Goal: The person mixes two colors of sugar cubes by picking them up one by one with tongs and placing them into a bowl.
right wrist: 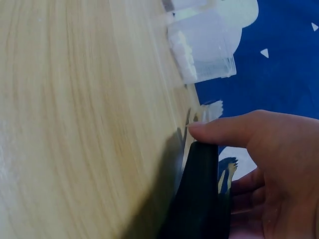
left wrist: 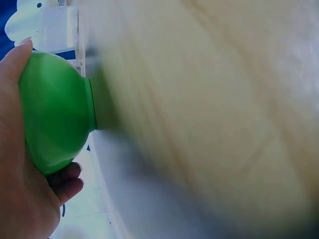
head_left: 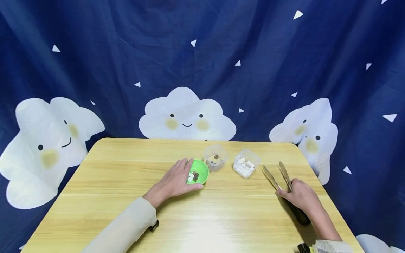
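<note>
My left hand grips a small green bowl from its left side, thumb on the near side and fingers behind. White and brown cubes lie in the bowl's bottom. In the left wrist view the bowl's round outer wall and foot ring show, the foot at the tabletop. At the right side of the table, my right hand holds metal tongs with black handles. The tongs' tips are spread apart, point away from me, and have nothing between them.
Behind the bowl stands a clear plastic tub with a few brown pieces. Right of it is another clear tub with several white cubes, left of the tongs' tips. The wooden table ends at a dark blue curtain with cloud prints.
</note>
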A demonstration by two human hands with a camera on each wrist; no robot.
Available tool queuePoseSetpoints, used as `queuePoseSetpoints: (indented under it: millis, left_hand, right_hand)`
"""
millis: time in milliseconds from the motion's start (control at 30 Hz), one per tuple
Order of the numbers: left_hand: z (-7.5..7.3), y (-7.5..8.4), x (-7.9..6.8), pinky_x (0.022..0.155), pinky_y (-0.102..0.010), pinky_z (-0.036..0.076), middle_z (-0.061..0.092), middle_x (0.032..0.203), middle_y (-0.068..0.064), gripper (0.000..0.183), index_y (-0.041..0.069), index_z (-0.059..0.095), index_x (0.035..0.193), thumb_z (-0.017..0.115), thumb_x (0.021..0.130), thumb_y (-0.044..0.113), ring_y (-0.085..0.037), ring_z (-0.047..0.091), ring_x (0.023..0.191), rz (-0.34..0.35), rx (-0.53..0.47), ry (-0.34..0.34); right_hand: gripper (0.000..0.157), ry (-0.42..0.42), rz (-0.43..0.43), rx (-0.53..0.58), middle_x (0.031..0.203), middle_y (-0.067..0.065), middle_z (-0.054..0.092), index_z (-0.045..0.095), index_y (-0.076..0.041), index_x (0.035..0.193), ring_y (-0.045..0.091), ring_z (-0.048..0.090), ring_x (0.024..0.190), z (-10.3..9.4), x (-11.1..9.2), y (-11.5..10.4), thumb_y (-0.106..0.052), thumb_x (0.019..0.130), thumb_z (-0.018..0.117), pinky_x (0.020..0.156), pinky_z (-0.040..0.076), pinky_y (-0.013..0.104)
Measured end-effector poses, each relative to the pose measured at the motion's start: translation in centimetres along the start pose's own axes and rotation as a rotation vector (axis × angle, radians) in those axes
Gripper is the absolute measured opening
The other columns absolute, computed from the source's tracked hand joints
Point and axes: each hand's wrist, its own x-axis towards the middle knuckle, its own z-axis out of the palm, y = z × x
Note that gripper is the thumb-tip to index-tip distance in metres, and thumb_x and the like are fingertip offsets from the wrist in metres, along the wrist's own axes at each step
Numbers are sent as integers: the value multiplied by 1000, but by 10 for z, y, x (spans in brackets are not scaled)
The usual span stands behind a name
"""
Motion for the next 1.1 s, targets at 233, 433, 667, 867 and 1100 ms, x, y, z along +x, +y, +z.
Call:
queuePoseSetpoints:
  millis: [233,433,667,867,1100]
  left_hand:
    - [1,0,-1,110,-44,46,44,154,-19,122,3,26,164,53,81,89,-27,50,126,-8,-13,-3]
    - [0,1,-2,110,-45,47,44,154,-19,120,3,27,163,56,82,86,-27,50,125,-6,-16,-1]
    - [0,-1,-1,105,-43,49,46,152,-20,120,3,28,163,55,82,87,-28,50,123,-1,-2,11]
    - [-3,1,2,103,-41,49,47,149,-20,121,2,28,162,51,82,90,-27,50,118,8,21,12]
    - [-5,8,-2,99,-41,49,48,147,-20,119,1,28,162,57,83,84,-26,50,114,-11,7,-6]
  right_hand:
    - [63,-69,45,20,71,10,53,55,4,87,24,50,63,-2,-1,-3,-57,88,74,56,38,36]
    - [66,-98,61,17,73,11,55,55,5,90,24,50,64,-2,0,-4,-59,88,73,57,39,36]
    - [63,-122,95,30,72,8,52,53,0,87,24,51,63,-3,0,-6,-60,87,73,56,38,35]
    - [71,-145,136,29,76,12,56,53,3,93,28,55,67,-6,0,-8,-66,85,72,57,42,40]
    - [66,-142,139,24,73,9,54,53,-1,87,26,53,65,-7,-1,-7,-64,85,72,55,40,38]
